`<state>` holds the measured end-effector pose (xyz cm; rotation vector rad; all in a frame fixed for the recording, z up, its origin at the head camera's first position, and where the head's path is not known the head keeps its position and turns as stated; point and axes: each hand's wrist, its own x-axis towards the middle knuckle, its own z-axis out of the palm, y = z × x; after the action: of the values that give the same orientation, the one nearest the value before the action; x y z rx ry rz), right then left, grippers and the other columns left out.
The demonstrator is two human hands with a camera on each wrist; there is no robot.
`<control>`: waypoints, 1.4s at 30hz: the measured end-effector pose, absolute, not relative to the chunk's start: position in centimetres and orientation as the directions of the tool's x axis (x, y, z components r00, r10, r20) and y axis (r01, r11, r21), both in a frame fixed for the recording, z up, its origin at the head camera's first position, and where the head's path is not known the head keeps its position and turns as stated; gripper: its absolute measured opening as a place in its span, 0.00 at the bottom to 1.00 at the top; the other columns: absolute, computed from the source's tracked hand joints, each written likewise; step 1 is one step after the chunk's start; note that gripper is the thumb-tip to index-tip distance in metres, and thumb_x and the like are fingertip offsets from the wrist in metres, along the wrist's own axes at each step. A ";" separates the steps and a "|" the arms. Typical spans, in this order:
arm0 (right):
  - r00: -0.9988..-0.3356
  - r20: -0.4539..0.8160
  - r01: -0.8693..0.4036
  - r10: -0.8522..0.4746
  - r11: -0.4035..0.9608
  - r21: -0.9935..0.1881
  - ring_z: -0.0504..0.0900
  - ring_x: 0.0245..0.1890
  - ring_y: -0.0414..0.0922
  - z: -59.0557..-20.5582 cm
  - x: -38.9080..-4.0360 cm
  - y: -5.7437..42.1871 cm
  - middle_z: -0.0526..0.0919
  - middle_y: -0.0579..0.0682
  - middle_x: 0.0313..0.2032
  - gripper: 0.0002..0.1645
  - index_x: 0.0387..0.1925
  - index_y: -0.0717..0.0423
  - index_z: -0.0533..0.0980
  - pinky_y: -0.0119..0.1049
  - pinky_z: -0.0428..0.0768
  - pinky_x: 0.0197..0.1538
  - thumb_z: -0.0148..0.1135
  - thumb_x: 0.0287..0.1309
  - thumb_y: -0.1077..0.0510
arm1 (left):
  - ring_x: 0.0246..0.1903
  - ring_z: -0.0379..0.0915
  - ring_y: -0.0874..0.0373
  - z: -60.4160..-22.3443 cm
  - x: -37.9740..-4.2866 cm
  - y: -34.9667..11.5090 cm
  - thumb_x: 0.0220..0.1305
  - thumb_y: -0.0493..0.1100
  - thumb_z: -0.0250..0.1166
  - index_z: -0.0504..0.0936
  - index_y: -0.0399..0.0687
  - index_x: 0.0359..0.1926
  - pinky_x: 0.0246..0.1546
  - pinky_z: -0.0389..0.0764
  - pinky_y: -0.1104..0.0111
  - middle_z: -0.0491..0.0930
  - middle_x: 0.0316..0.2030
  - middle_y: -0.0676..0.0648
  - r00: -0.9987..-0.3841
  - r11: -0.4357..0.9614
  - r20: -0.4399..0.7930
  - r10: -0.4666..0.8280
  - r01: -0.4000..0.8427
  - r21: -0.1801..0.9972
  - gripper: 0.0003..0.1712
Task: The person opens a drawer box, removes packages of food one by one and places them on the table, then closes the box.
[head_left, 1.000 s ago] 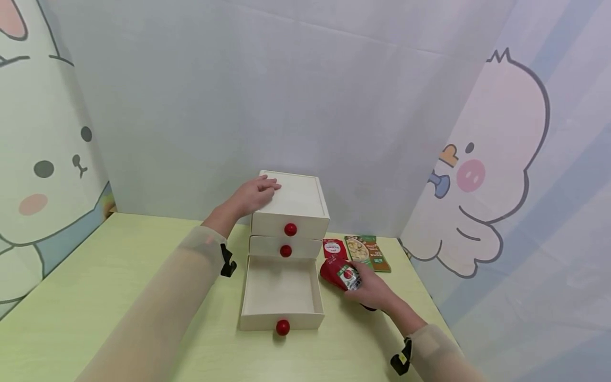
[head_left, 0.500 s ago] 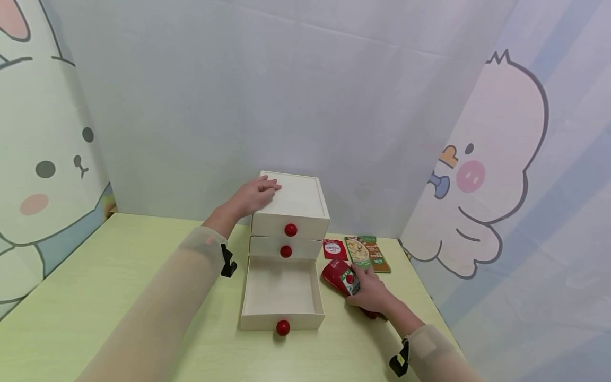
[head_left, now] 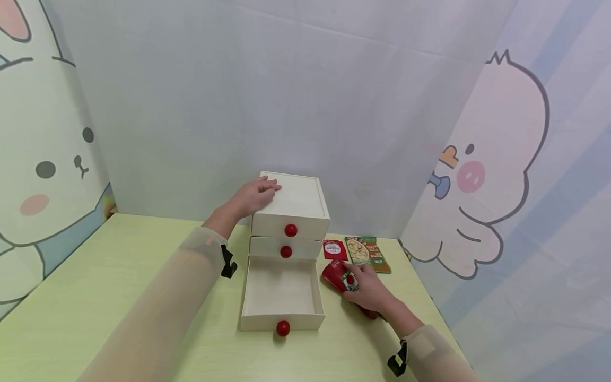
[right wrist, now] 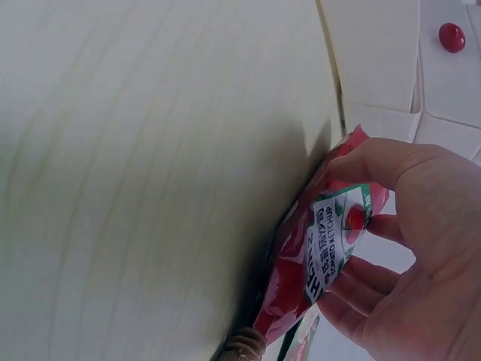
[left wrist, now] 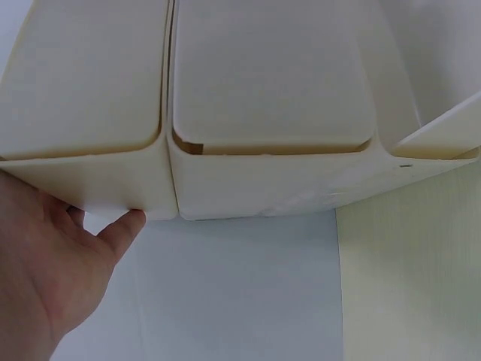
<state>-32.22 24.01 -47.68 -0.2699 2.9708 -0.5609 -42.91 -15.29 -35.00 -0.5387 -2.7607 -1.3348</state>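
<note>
A white drawer cabinet (head_left: 302, 197) with red knobs stands at the back of the table. My left hand (head_left: 253, 196) rests on the left edge of its top, with the thumb (left wrist: 124, 232) against its side in the left wrist view. The lowest drawer (head_left: 284, 297) is pulled far out, with nothing in it. To its right, my right hand (head_left: 369, 289) grips a red tomato ketchup pouch (right wrist: 329, 233) between thumb and fingers. The pouch lies slanted at the table, its brown-looking cap end (right wrist: 244, 344) towards me; I cannot tell whether it is lifted.
Behind the pouch, a small red sachet (head_left: 334, 249) and a green and brown food packet (head_left: 366, 253) lie flat on the pale table (head_left: 143, 265). The middle drawer (head_left: 267, 247) sticks out slightly. A printed curtain (head_left: 191, 106) hangs close behind the cabinet.
The ketchup pouch has tilted and shifted a little, with more of its lower end now showing beneath my right hand. My grip has slid slightly along it. The left hand stays put.
</note>
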 end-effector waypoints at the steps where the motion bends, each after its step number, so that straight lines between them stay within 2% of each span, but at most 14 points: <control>1: -0.978 -0.069 -0.158 -0.196 0.917 -0.365 0.76 0.57 0.53 -47.7 -32.2 24.0 0.74 0.62 0.64 0.50 0.81 0.47 0.69 0.59 0.86 0.59 0.80 0.60 0.50 | 0.90 0.38 0.50 -35.0 -43.0 -15.3 0.86 0.53 0.43 0.77 0.52 0.79 0.90 0.43 0.45 0.62 0.86 0.50 -0.940 0.573 0.173 0.295 0.319 0.755 0.31; 12: -0.978 -0.084 -0.153 -0.193 0.926 -0.346 0.74 0.53 0.51 -48.0 -32.7 23.7 0.75 0.60 0.61 0.48 0.81 0.48 0.71 0.50 0.85 0.51 0.79 0.62 0.51 | 0.90 0.38 0.50 -35.1 -43.2 -15.3 0.87 0.55 0.44 0.77 0.53 0.79 0.89 0.43 0.44 0.62 0.86 0.52 -0.942 0.585 0.170 0.289 0.315 0.748 0.31; 22: -0.976 -0.082 -0.165 -0.201 0.932 -0.321 0.74 0.51 0.50 -47.8 -32.5 23.8 0.76 0.58 0.58 0.49 0.81 0.47 0.71 0.50 0.84 0.49 0.80 0.61 0.49 | 0.90 0.39 0.50 -35.2 -43.4 -15.3 0.86 0.54 0.44 0.78 0.53 0.78 0.89 0.44 0.44 0.63 0.85 0.51 -0.942 0.586 0.178 0.286 0.319 0.745 0.31; 27: -0.976 -0.042 -0.188 -0.212 0.927 -0.324 0.76 0.52 0.49 -47.1 -32.2 23.9 0.78 0.57 0.61 0.44 0.79 0.45 0.73 0.51 0.87 0.52 0.77 0.64 0.48 | 0.90 0.39 0.50 -35.2 -43.3 -15.2 0.86 0.54 0.44 0.78 0.53 0.78 0.89 0.43 0.44 0.63 0.85 0.51 -0.942 0.583 0.178 0.284 0.317 0.748 0.31; 32: -0.978 0.003 -0.193 -0.208 0.899 -0.392 0.80 0.59 0.52 -45.2 -31.1 22.9 0.76 0.56 0.69 0.37 0.77 0.40 0.76 0.56 0.89 0.61 0.73 0.69 0.49 | 0.90 0.39 0.50 -35.0 -43.3 -15.2 0.86 0.54 0.45 0.79 0.52 0.78 0.90 0.43 0.44 0.63 0.85 0.51 -0.943 0.577 0.177 0.281 0.314 0.755 0.30; 35: -0.970 0.022 -0.230 -0.243 0.879 -0.419 0.82 0.61 0.54 -44.0 -30.2 21.8 0.79 0.55 0.68 0.34 0.75 0.41 0.77 0.56 0.88 0.62 0.73 0.70 0.50 | 0.90 0.39 0.51 -35.0 -43.3 -15.2 0.86 0.54 0.45 0.79 0.52 0.77 0.90 0.44 0.45 0.64 0.85 0.52 -0.944 0.573 0.176 0.279 0.311 0.758 0.30; 37: -0.959 0.041 -0.270 -0.280 0.863 -0.427 0.82 0.60 0.52 -43.2 -29.5 21.0 0.81 0.53 0.66 0.33 0.74 0.42 0.78 0.53 0.90 0.60 0.75 0.69 0.50 | 0.90 0.39 0.51 -35.0 -43.3 -15.2 0.87 0.54 0.45 0.79 0.52 0.77 0.90 0.44 0.45 0.64 0.85 0.52 -0.944 0.573 0.175 0.279 0.310 0.758 0.30; 42: -0.905 0.068 -0.402 -0.420 0.791 -0.462 0.81 0.49 0.42 -41.7 -27.5 18.8 0.85 0.44 0.53 0.27 0.69 0.43 0.81 0.35 0.87 0.48 0.73 0.71 0.52 | 0.90 0.39 0.50 -35.0 -43.3 -15.2 0.86 0.54 0.44 0.79 0.52 0.77 0.90 0.44 0.45 0.64 0.85 0.52 -0.944 0.576 0.175 0.280 0.311 0.756 0.30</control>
<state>-27.50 18.85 -41.67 -0.6741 2.9367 -0.7437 -43.29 -15.16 -35.02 -0.5171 -2.7561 -1.3338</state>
